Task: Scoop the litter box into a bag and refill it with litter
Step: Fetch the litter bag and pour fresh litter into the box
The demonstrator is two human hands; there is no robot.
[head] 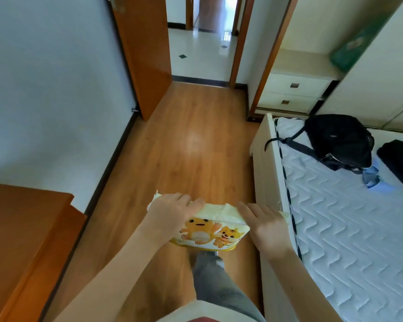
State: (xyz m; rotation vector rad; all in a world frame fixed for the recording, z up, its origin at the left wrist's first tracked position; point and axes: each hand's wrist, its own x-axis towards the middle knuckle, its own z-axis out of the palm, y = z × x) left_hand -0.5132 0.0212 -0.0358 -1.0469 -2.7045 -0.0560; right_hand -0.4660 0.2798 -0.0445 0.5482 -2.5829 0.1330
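Observation:
I carry a pale yellow litter bag printed with orange cartoon animals, held in front of me above the wooden floor. My left hand grips its top left corner, fingers curled over the crumpled edge. My right hand holds the top right side, fingers lying fairly straight along the bag, thumb hidden behind. No litter box or scoop is in view.
A wooden floor runs ahead to an open doorway with a tiled hall beyond. A bed with a black backpack lies on the right. An orange cabinet stands at the left, a wooden door farther on.

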